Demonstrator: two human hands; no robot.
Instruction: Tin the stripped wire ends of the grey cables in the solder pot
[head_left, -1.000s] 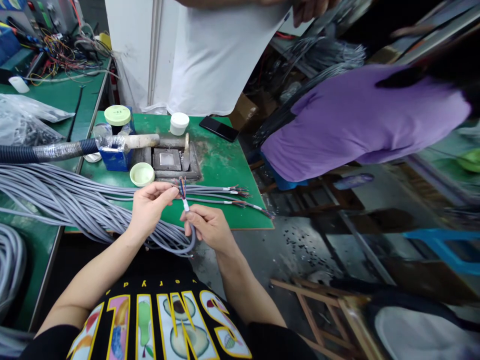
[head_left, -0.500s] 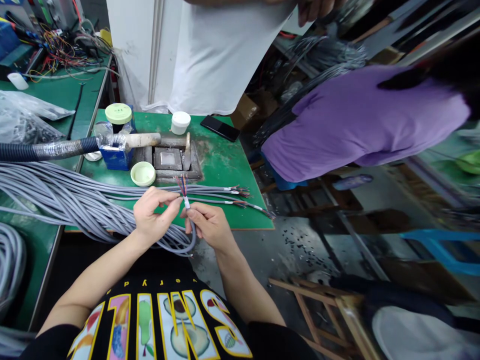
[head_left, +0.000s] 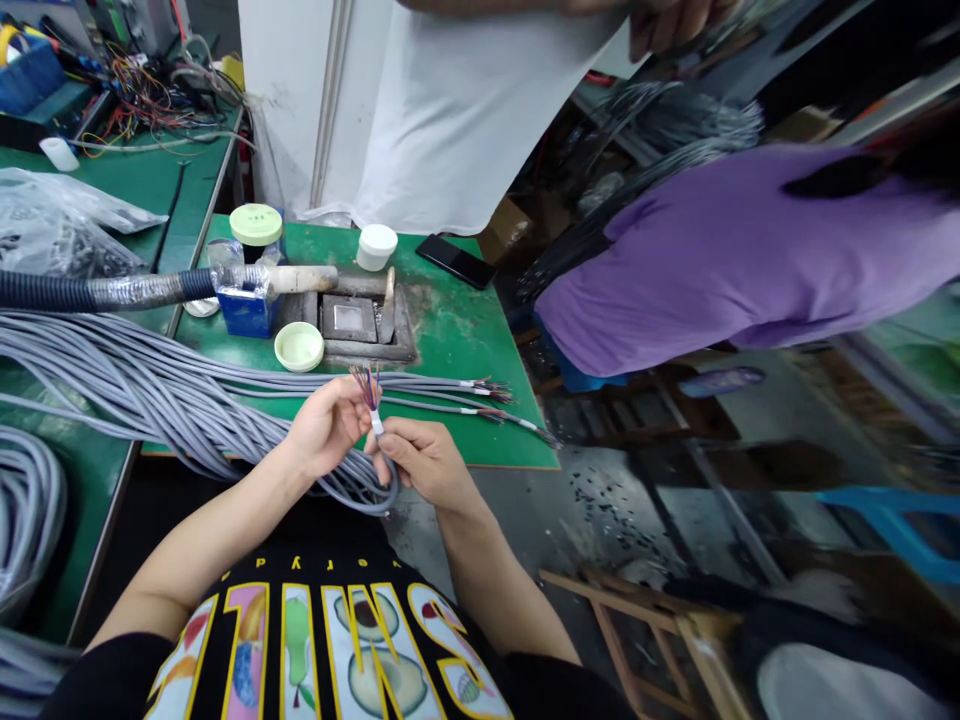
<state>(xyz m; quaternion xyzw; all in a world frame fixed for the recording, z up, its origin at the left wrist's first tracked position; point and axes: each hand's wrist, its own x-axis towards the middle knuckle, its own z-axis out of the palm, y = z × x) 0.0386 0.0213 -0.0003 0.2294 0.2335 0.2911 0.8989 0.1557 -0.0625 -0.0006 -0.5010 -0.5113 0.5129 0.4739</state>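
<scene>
My right hand [head_left: 421, 462] pinches a grey cable [head_left: 379, 487] just below its stripped end, holding it upright above the table's front edge. Thin coloured wires [head_left: 367, 382] fan out of that end. My left hand [head_left: 324, 425] is closed beside it, with its fingertips pressed against the wires and the white band under them. The cable loops down under both hands and joins a thick bundle of grey cables [head_left: 135, 385] lying across the green table [head_left: 450, 330] to my left.
A few finished cable ends [head_left: 495, 400] lie on the table ahead. Behind them are a metal solder pot [head_left: 351, 320], a pale green lid [head_left: 298, 347], a white jar [head_left: 376, 246], a phone [head_left: 456, 262] and a corrugated hose [head_left: 90, 292]. Two other people stand close, in white [head_left: 450, 110] and in purple [head_left: 735, 250].
My left hand's fingers slid from the wire tips down to the base of the stripped end. Both hands stayed together, and the view shifted slightly.
</scene>
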